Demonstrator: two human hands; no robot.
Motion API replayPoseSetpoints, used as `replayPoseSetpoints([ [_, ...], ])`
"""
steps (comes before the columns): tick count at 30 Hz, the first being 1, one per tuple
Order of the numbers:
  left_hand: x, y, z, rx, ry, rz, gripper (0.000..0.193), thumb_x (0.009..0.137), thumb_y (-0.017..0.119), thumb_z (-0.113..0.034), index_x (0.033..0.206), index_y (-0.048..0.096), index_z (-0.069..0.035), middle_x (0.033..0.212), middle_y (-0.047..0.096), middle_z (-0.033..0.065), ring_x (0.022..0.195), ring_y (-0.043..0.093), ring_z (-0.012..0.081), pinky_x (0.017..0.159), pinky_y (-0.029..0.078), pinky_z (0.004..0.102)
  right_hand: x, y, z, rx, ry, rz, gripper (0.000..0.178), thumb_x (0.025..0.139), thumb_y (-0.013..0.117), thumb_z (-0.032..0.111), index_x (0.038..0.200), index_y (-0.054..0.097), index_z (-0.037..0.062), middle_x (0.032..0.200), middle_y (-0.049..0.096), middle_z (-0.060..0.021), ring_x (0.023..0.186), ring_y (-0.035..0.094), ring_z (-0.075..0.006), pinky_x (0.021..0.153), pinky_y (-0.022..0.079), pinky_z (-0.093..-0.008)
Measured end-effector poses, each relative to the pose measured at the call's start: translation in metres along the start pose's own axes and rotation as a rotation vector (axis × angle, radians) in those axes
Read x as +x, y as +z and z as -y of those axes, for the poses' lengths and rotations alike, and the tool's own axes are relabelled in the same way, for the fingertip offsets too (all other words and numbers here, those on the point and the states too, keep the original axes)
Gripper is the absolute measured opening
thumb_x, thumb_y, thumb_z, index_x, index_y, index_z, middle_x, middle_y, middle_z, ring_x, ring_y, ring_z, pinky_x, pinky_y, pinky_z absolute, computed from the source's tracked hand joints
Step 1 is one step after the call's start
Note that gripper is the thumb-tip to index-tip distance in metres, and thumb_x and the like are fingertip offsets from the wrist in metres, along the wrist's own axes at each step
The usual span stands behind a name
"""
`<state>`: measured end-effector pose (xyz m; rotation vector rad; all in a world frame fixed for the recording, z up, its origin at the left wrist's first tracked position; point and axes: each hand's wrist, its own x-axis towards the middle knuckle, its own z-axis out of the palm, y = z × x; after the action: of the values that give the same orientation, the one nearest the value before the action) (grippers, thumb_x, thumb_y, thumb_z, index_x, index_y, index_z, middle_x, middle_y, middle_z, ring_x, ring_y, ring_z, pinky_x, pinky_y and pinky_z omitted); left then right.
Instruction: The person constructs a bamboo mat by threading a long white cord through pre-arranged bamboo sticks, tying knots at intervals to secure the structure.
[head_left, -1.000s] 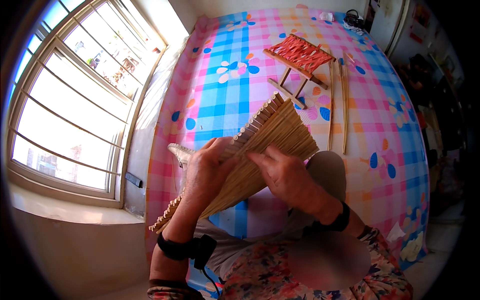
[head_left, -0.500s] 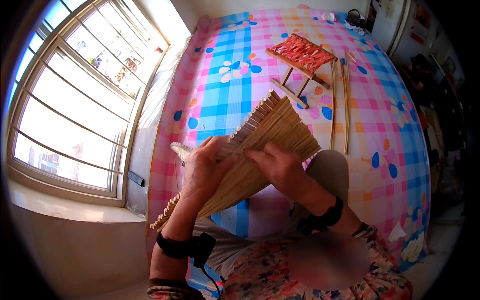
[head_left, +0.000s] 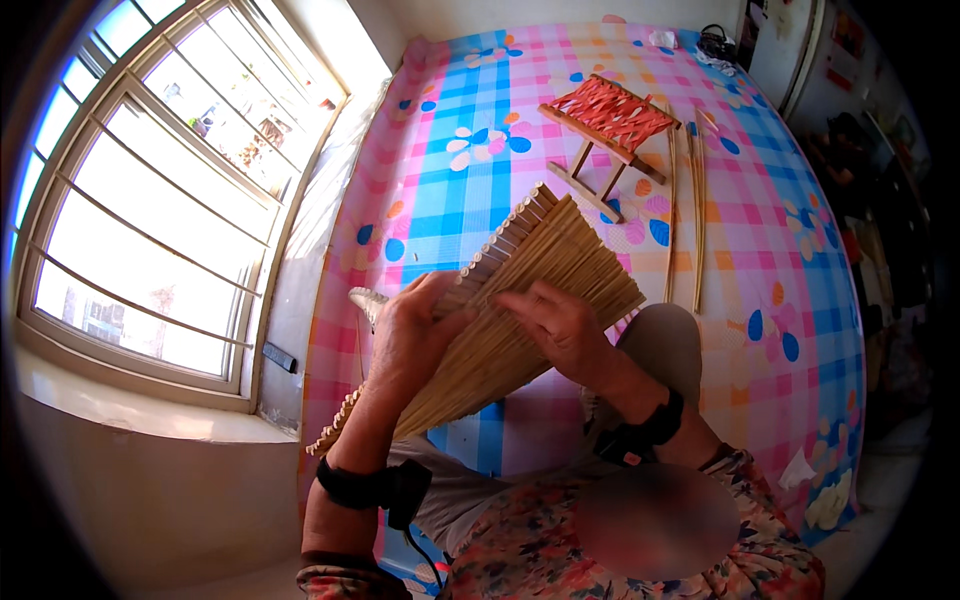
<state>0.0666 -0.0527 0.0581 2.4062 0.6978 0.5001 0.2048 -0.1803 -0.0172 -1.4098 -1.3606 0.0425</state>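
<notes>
A panel of tan, straw-like stalks (head_left: 560,255) laid side by side is tilted across my lap, its cut stalk ends lined up along the upper left edge. My left hand (head_left: 408,325) is closed over that edge, thumb on the panel's face. My right hand (head_left: 562,325) rests over the face, its thumb and forefinger pressed together near the left thumb. Whatever sits in that pinch is too small to make out. Just beyond my left hand, a pale ridged thing (head_left: 368,302) shows in part.
A small wooden stool (head_left: 618,112) with a red woven seat stands ahead on the checked, flowered floor covering (head_left: 460,215). Long thin sticks (head_left: 698,225) lie beside it. A dark remote control (head_left: 280,357) lies on the sill by the barred window (head_left: 150,230). White scraps (head_left: 797,468) lie at right.
My right hand's fingers have shifted slightly at the panel's edge, with the forefinger a little straighter. The left hand keeps its grip. The whole view has moved a little.
</notes>
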Motion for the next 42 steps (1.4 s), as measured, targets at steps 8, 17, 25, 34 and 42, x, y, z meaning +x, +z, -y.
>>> replayPoseSetpoints([
  [8,0.001,0.003,0.003,-0.058,-0.019,0.018,0.037,0.075,0.069,-0.015,0.108,0.060,-0.003,0.101,0.064,0.0148,0.090,0.063,0.0301,0.078,0.049,0.0365,-0.001,0.000,-0.004,-0.081,-0.059,-0.002,0.026,0.082,0.059,0.004,0.107,0.064,0.0089,0.078,0.050,-0.0088,0.069,0.059,-0.0264,0.059,0.049,-0.0367],
  [17,0.000,0.002,0.003,-0.027,-0.012,0.017,0.035,0.076,0.068,-0.014,0.107,0.060,-0.002,0.101,0.063,0.0152,0.089,0.063,0.0317,0.077,0.049,0.0369,0.001,0.000,0.004,-0.174,-0.075,-0.003,0.028,0.079,0.058,0.003,0.106,0.064,0.0087,0.076,0.048,-0.0073,0.068,0.058,-0.0247,0.058,0.049,-0.0349],
  [25,-0.007,0.012,-0.004,0.060,0.044,-0.055,0.034,0.077,0.067,-0.017,0.107,0.060,-0.004,0.101,0.062,0.0168,0.086,0.061,0.0357,0.074,0.049,0.0400,0.003,-0.009,0.026,-0.282,-0.019,0.054,0.028,0.076,0.056,0.003,0.103,0.062,0.0036,0.080,0.052,-0.0104,0.074,0.059,-0.0283,0.062,0.050,-0.0370],
  [34,-0.020,0.039,-0.029,0.167,0.128,-0.099,0.021,0.083,0.061,-0.021,0.101,0.057,-0.010,0.091,0.060,0.0133,0.079,0.060,0.0372,0.067,0.048,0.0460,-0.011,-0.029,0.046,-0.398,0.125,0.115,0.018,0.076,0.054,0.001,0.093,0.058,0.0030,0.085,0.054,-0.0146,0.077,0.060,-0.0341,0.064,0.051,-0.0406],
  [42,-0.035,0.054,-0.048,0.137,0.127,-0.076,0.026,0.078,0.066,-0.012,0.102,0.058,-0.008,0.095,0.060,0.0106,0.079,0.061,0.0352,0.066,0.048,0.0432,-0.032,-0.053,0.044,-0.235,0.223,0.083,0.017,0.083,0.057,0.005,0.099,0.061,0.0044,0.087,0.059,-0.0148,0.081,0.061,-0.0345,0.067,0.051,-0.0401],
])
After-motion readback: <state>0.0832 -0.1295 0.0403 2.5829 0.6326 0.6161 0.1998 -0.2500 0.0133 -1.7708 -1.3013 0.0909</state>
